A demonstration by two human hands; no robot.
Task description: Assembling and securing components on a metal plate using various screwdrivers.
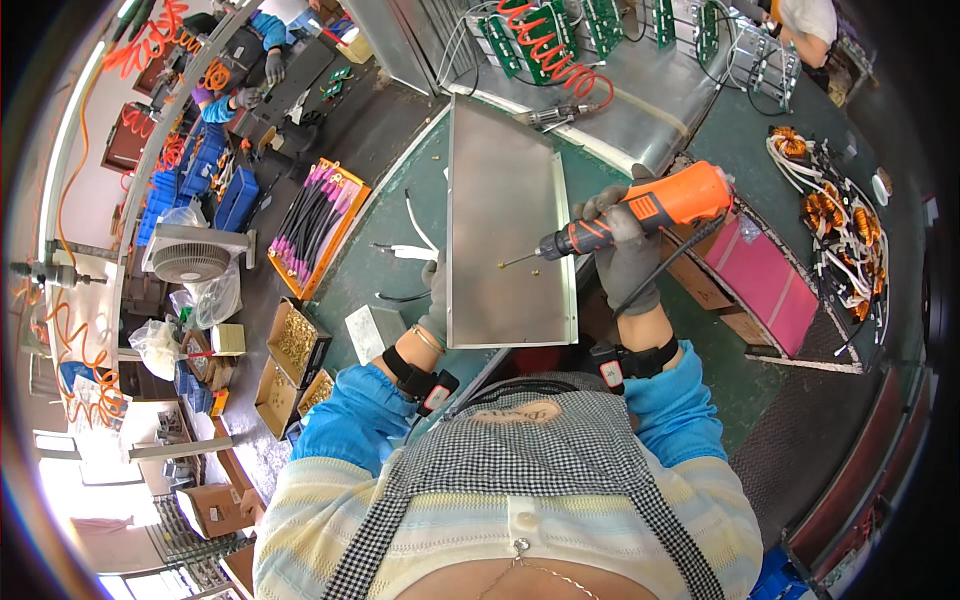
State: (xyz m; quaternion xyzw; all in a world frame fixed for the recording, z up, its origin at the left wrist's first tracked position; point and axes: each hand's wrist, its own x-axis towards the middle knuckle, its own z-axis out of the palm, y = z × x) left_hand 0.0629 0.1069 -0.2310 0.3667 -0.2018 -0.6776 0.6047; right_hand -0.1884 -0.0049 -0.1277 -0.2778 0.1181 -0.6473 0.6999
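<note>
My gloved right hand [622, 240] is wrapped round an orange and black electric screwdriver [665, 203], with its black cord hanging down past my wrist. The bit points left over a grey metal panel [505, 190] with raised edges. At the bit's tip sits a small brass-coloured piece, apparently a screw [502, 265]. Another small brass-coloured piece [536, 273] shows just right of it, over the panel. My gloved left hand [435, 305] grips the panel's left edge; its fingers are mostly hidden behind the metal.
White and black wires [410, 250] lie left of the panel. Boxes of small brass-coloured parts [297, 342] and an orange tray of black cables [318, 225] stand further left. Wired copper coils [825, 212] lie at right, near a pink-lined box [765, 285]. Co-workers are at the back.
</note>
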